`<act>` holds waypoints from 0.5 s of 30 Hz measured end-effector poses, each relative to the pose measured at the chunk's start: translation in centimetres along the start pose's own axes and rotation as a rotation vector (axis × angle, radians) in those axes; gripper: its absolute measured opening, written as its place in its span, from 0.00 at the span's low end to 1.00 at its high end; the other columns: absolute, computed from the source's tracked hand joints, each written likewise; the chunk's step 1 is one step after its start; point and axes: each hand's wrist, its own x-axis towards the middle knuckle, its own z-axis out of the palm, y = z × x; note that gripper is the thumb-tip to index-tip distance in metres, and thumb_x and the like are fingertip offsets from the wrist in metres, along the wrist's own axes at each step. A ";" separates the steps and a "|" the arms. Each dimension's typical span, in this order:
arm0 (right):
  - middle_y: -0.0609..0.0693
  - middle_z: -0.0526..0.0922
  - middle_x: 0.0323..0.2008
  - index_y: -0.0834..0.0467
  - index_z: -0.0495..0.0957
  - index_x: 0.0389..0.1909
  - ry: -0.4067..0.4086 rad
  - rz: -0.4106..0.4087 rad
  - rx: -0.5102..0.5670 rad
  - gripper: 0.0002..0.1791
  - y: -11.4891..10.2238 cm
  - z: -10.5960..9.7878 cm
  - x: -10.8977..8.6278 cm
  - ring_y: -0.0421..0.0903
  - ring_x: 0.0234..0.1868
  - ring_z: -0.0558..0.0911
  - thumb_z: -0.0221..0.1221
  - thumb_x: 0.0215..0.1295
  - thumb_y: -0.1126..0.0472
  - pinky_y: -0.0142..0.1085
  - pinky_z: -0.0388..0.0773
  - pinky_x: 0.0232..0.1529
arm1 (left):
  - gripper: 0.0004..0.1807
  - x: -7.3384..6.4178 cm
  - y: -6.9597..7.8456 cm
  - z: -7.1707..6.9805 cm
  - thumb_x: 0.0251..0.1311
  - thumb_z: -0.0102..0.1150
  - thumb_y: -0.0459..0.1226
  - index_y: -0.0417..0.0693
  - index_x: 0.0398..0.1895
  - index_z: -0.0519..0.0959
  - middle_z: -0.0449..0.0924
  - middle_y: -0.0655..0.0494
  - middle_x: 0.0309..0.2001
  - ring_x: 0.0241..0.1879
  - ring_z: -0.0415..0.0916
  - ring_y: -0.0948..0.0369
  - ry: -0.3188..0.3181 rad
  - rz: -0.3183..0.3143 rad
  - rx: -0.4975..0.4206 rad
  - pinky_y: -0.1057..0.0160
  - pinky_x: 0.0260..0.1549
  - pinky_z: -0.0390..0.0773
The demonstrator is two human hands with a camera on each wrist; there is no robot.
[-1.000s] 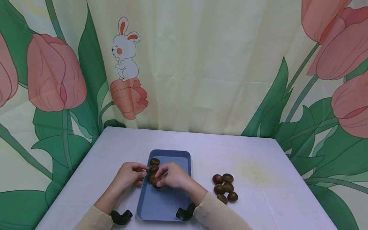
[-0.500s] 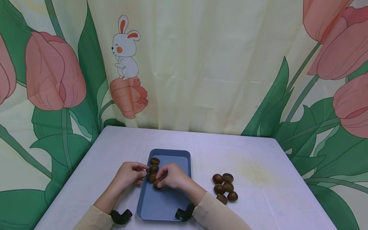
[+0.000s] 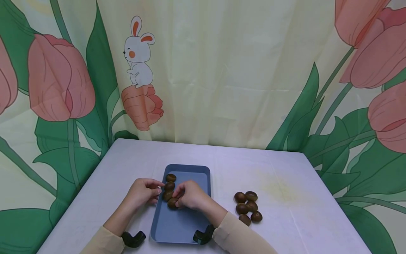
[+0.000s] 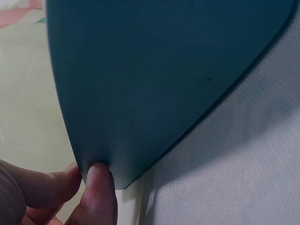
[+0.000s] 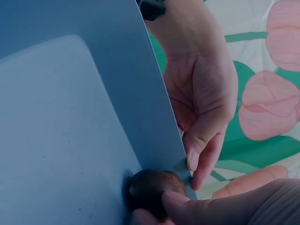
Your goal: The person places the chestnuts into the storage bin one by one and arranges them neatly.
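Observation:
A blue tray [image 3: 180, 229] lies on the table with several brown chestnuts [image 3: 170, 186] in a column along its left side. My left hand [image 3: 143, 190] holds the tray's left rim. In the left wrist view its thumb and a finger [image 4: 98, 192] pinch the tray wall [image 4: 140, 84]. Over the tray, my right hand [image 3: 190, 194] has its fingertips on the nearest chestnut [image 3: 172, 203] of the column. The right wrist view shows thumb and finger pinching that chestnut [image 5: 152, 190], which sits by the tray's side wall.
Several more chestnuts [image 3: 242, 209] lie in a loose group on the white tablecloth [image 3: 295, 218], right of the tray. A black wrist device [image 3: 203, 235] hangs over the tray's near right corner. Behind the table hangs a curtain [image 3: 222, 77] with printed tulips.
My right hand has shifted slightly right, so more of the nearest chestnut shows and it sits slightly further from the one behind it. The left hand stays on the tray rim.

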 end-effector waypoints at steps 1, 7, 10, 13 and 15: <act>0.49 0.85 0.25 0.59 0.88 0.31 0.005 0.005 -0.003 0.11 -0.1 0.0 -0.1 0.43 0.26 0.83 0.76 0.54 0.76 0.36 0.85 0.28 | 0.12 0.0 0.0 0.0 0.66 0.69 0.27 0.39 0.51 0.90 0.84 0.47 0.35 0.29 0.81 0.58 -0.001 0.002 0.002 0.61 0.29 0.89; 0.52 0.84 0.21 0.62 0.87 0.30 0.005 0.073 0.056 0.09 -0.4 0.2 -0.3 0.47 0.22 0.85 0.74 0.56 0.77 0.42 0.89 0.25 | 0.12 0.0 0.0 0.0 0.67 0.69 0.27 0.39 0.51 0.90 0.83 0.47 0.35 0.28 0.80 0.58 0.000 0.002 0.000 0.62 0.28 0.89; 0.54 0.85 0.22 0.63 0.86 0.31 -0.018 0.106 0.125 0.09 -0.4 0.4 -0.3 0.49 0.22 0.88 0.72 0.57 0.78 0.43 0.90 0.26 | 0.12 0.0 0.0 0.0 0.67 0.69 0.27 0.39 0.51 0.90 0.83 0.47 0.35 0.28 0.80 0.58 0.001 0.006 -0.002 0.62 0.28 0.89; 0.56 0.86 0.24 0.65 0.85 0.33 -0.050 0.117 0.195 0.08 -0.3 0.5 -0.2 0.50 0.25 0.90 0.71 0.59 0.79 0.44 0.91 0.29 | 0.12 0.0 0.0 0.0 0.67 0.69 0.27 0.38 0.51 0.90 0.83 0.47 0.34 0.28 0.80 0.58 0.001 0.009 -0.002 0.62 0.28 0.89; 0.57 0.87 0.25 0.65 0.85 0.34 -0.069 0.109 0.216 0.08 -0.2 0.5 -0.2 0.50 0.27 0.91 0.70 0.60 0.79 0.44 0.92 0.31 | 0.12 0.0 0.0 0.0 0.66 0.69 0.27 0.39 0.51 0.90 0.83 0.48 0.34 0.28 0.80 0.58 0.002 0.009 -0.002 0.62 0.27 0.88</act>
